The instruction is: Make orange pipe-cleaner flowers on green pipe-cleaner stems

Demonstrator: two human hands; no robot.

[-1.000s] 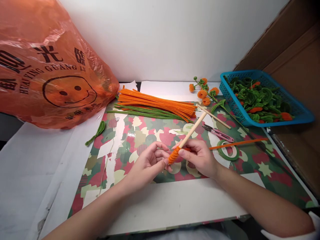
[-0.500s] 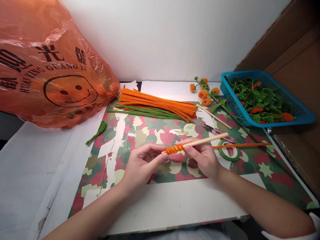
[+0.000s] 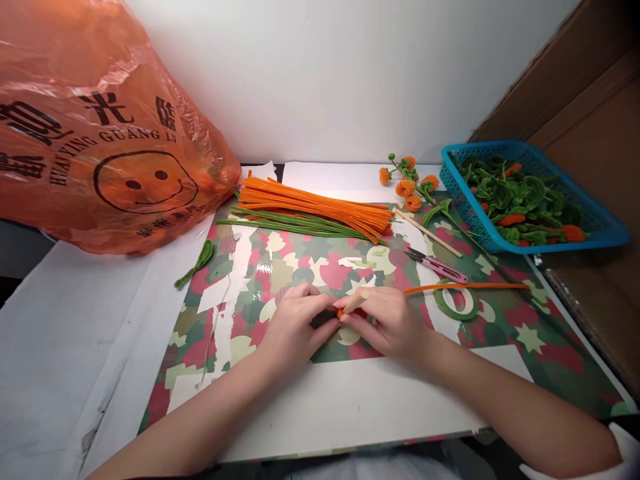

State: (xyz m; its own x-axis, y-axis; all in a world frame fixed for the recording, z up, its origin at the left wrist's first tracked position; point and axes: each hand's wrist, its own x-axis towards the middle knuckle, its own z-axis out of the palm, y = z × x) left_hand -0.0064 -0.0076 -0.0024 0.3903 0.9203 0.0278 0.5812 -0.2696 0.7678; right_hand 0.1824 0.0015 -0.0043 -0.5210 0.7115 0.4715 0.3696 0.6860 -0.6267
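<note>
My left hand [image 3: 296, 325] and my right hand [image 3: 389, 321] rest low on the patterned mat [image 3: 280, 263], fingertips meeting. Both pinch a small orange pipe-cleaner coil [image 3: 341, 312] wound on a wooden stick [image 3: 356, 302]. Only the stick's short tan end shows above my right fingers; the rest is hidden in that hand. Most of the coil is covered by my fingers.
A bundle of orange pipe cleaners [image 3: 320, 203] and green ones [image 3: 295, 227] lies behind. To the right lie pink snips [image 3: 438, 265], a green tape roll [image 3: 456, 301], a loose orange pipe cleaner [image 3: 467, 287], a second stick [image 3: 428, 233], orange flowers [image 3: 407, 181] and a blue basket [image 3: 607, 233]. An orange plastic bag [image 3: 100, 133] fills the left.
The stick, first raised toward the upper right and then level, has come down. Both hands have dropped onto the mat and closed over the coil.
</note>
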